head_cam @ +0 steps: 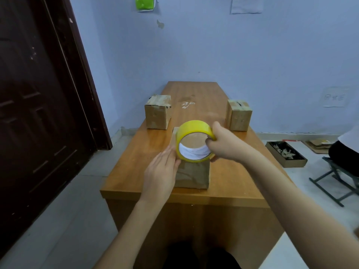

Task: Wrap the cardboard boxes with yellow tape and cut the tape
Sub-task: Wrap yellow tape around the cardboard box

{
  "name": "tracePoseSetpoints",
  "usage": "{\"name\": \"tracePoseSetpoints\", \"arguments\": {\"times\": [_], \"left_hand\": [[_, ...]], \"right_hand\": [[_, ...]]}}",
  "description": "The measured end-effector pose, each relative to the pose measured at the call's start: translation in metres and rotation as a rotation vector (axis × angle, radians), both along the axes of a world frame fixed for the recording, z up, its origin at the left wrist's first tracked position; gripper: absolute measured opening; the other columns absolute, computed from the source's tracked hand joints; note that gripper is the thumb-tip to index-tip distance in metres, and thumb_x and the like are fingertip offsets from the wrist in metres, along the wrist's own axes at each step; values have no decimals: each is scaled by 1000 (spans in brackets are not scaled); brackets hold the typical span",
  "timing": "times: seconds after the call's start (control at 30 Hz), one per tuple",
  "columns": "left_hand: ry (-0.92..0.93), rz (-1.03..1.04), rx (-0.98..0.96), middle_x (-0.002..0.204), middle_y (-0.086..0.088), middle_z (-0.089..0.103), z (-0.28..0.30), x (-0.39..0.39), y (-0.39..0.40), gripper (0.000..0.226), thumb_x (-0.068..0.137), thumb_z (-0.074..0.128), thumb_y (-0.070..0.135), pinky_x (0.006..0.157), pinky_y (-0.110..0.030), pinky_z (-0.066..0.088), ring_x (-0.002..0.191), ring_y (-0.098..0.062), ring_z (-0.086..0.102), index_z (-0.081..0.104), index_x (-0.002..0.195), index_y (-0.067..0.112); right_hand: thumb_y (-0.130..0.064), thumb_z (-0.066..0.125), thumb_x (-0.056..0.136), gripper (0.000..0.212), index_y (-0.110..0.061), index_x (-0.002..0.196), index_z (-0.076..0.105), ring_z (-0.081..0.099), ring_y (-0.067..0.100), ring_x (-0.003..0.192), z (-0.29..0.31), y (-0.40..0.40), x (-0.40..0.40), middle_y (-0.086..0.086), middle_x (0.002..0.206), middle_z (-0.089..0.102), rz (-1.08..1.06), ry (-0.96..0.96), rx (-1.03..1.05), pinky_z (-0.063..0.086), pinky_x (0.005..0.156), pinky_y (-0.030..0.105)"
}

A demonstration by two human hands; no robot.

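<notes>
A cardboard box (192, 176) stands near the front edge of the wooden table (229, 183). My right hand (225, 144) grips a yellow tape roll (191, 131) from its right side, thumb over the rim and fingers inside the core, holding it upright on top of the box. My left hand (162, 168) lies flat with fingers together against the box's left side, fingertips touching the roll's lower left edge. Two more cardboard boxes stand farther back, one at the left edge (157, 112) and one at the right edge (239, 115).
A dark wooden door (38, 113) fills the left. On the floor at the right lie an open tray of scraps (286, 154), flat cardboard (318, 145) and a folding metal frame (336, 175). A person sits at the far right edge (347, 146).
</notes>
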State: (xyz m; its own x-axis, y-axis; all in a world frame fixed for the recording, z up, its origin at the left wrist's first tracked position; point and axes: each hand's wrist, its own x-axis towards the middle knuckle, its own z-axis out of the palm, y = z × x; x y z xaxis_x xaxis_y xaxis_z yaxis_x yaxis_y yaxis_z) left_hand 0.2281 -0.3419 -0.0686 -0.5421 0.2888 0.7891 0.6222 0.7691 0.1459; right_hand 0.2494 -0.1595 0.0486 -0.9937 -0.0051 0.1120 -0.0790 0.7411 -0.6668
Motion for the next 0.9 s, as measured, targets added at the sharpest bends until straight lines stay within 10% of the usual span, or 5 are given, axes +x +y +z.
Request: {"name": "tracePoseSetpoints", "arguments": {"times": [0.53,0.9], "left_hand": [[-10,82,-43,117,-12,66,6,5,9,42,97,39,26,91,-30,47,112,-23,62,64,117,-1],[-53,92,-150,120,-12,65,9,5,6,51,85,59,37,96,-28,40,115,-22,60,62,120,0]], "right_hand": [[-15,51,97,9,-23,93,54,61,17,86,-36,21,6,3,96,60,-55,-21,-416,59,59,34],[-9,50,95,11,0,101,50,62,27,82,-30,63,19,14,94,55,-188,-20,-355,60,61,44]]}}
